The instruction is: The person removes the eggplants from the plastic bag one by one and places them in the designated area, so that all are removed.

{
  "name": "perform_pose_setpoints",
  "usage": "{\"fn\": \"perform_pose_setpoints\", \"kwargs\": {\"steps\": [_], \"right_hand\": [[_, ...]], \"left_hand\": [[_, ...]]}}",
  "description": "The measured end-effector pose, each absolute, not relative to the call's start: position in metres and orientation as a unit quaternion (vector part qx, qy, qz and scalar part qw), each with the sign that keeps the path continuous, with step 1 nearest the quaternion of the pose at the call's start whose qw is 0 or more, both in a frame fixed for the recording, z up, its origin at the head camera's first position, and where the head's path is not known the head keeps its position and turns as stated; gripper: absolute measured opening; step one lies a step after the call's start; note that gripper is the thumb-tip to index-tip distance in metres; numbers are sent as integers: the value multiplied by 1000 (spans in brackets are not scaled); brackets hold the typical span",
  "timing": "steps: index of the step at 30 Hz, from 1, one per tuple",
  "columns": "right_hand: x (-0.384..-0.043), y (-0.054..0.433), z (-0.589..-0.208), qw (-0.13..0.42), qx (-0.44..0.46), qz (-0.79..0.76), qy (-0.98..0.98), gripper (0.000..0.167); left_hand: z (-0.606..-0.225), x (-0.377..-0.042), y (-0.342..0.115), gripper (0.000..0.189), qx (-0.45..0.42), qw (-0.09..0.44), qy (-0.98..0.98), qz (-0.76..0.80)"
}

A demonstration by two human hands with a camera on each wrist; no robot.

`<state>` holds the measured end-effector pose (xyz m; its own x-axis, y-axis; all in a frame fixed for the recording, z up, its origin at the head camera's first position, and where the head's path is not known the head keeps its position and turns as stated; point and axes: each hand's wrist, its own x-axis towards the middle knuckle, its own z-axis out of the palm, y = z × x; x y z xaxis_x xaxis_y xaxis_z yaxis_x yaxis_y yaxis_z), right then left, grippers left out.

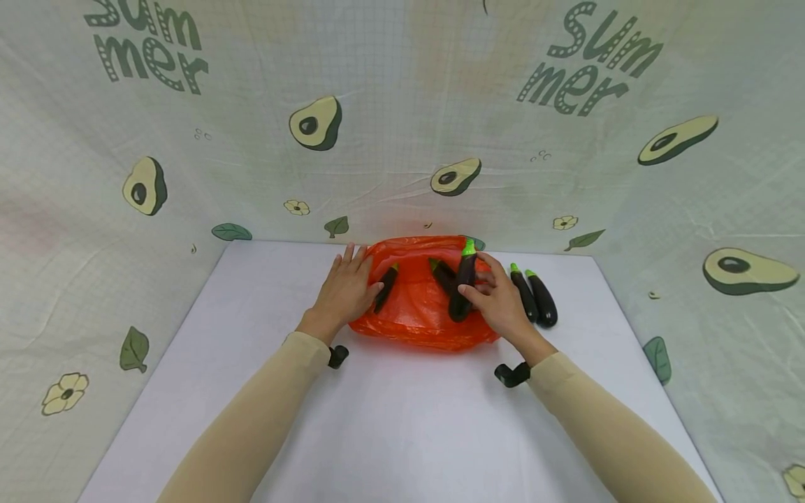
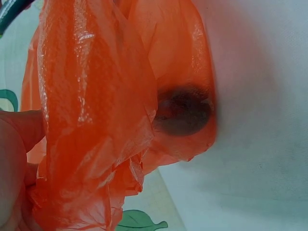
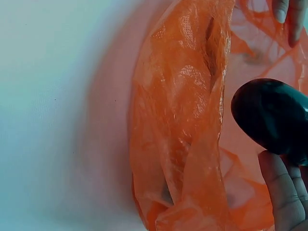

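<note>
My right hand [image 1: 499,297] grips a dark eggplant [image 1: 463,283] with a bright green cap, near the right side of an orange-red plastic bag [image 1: 409,328]. In the head view its cap points away from me; in the right wrist view the rounded dark end [image 3: 269,115] hangs over the bag's mouth. My left hand [image 1: 342,290] rests at the bag's left rim, fingers straight and spread, thumb over the mouth. Inside the bag lie a slim eggplant [image 1: 386,288] on the left and another eggplant [image 1: 443,276], partly hidden behind the held one.
Right of the bag, two more eggplants [image 1: 524,293] [image 1: 544,300] lie side by side on the white table [image 1: 390,419]. A printed cloth [image 1: 390,70] hangs at the back and both sides. Small black wrist-worn pieces [image 1: 512,375] stick out by both wrists.
</note>
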<state>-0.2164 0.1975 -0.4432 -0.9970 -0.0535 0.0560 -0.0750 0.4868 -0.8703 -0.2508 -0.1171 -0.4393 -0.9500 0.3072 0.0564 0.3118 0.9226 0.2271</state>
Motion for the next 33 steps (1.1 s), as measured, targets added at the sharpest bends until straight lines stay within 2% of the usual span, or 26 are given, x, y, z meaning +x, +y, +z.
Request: {"fn": "perform_pose_setpoints", "kwargs": {"steps": [20, 33], "right_hand": [[-211, 223, -431, 34, 29, 454, -890, 80], [-213, 254, -424, 73, 20, 428, -901, 78]], "left_hand": [[-438, -249, -116, 76, -155, 6, -980, -121], [-438, -248, -116, 77, -154, 2, -981, -119]]}}
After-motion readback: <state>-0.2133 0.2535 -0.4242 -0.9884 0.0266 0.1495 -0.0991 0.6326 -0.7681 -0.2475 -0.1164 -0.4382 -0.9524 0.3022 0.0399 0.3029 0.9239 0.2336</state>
